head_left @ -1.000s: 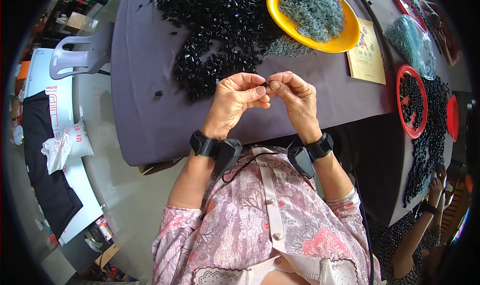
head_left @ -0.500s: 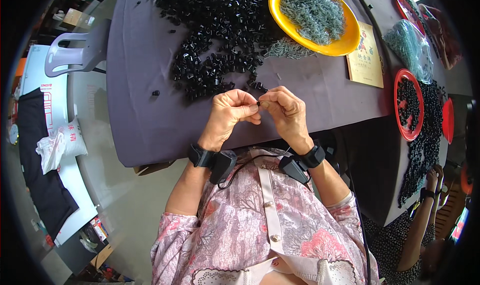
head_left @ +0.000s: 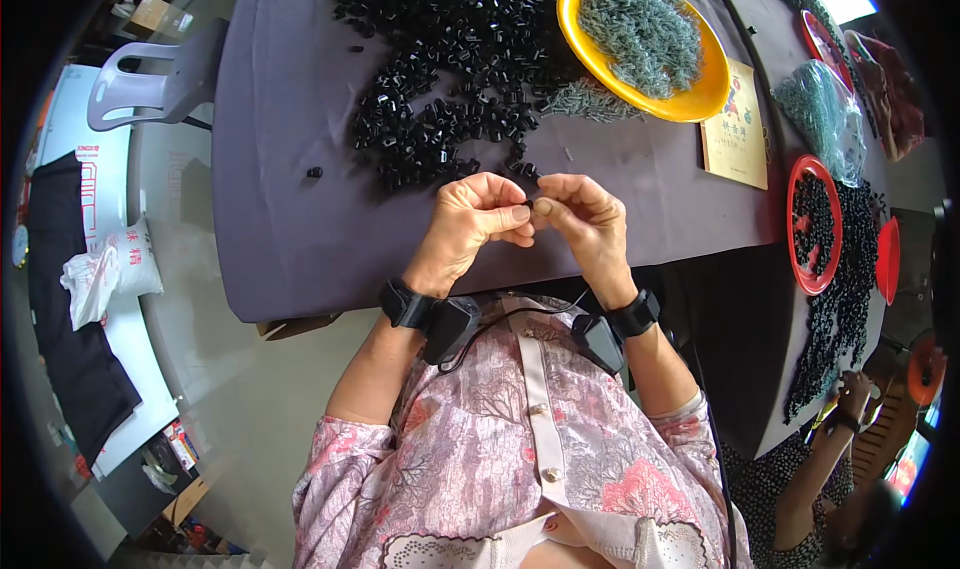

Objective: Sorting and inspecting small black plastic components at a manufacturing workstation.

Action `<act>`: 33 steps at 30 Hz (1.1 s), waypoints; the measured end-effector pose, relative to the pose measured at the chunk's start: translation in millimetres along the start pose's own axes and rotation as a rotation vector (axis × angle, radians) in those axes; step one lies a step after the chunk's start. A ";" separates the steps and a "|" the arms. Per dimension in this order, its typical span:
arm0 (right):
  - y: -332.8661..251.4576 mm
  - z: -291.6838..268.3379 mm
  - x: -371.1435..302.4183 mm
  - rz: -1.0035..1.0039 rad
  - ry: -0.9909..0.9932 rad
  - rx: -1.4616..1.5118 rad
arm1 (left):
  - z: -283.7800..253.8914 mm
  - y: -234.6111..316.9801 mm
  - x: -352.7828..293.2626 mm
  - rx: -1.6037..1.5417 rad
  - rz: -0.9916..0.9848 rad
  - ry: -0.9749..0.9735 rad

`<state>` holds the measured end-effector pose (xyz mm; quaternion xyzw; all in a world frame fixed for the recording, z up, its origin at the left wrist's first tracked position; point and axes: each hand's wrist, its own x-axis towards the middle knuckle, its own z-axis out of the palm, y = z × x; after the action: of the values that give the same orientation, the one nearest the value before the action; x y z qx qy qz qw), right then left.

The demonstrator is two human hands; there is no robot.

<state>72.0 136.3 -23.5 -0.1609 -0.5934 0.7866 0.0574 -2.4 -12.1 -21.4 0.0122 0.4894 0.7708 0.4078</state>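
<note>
My left hand (head_left: 478, 221) and my right hand (head_left: 583, 219) meet fingertip to fingertip above the near part of the dark purple table (head_left: 290, 239). Between the fingertips they pinch a tiny black part (head_left: 529, 203), mostly hidden by the fingers. Just beyond my hands lies a big heap of small black plastic parts (head_left: 450, 79). An orange plate (head_left: 700, 94) heaped with small grey-green metal pieces stands at the back right, with a few more spilled beside it (head_left: 585, 99).
A tan booklet (head_left: 735, 134) lies right of the plate. A red tray of black parts (head_left: 815, 224) and a clear bag of grey-green pieces (head_left: 820, 104) sit further right, where another person's hand (head_left: 850, 394) works. A grey plastic chair (head_left: 150, 84) stands at left.
My hands have stayed together and dropped a little nearer to me. The view has shifted slightly; the person at the right has moved their arm.
</note>
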 end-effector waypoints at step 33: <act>-9.4 -1.0 45.7 -0.435 -0.053 -1.152 | -19.9 -14.7 1.7 -0.199 0.057 0.074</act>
<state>28.4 152.7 -23.3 -0.0216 -0.9434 0.3137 0.1057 -2.8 -23.1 -43.7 -0.0429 0.4245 0.8268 0.3664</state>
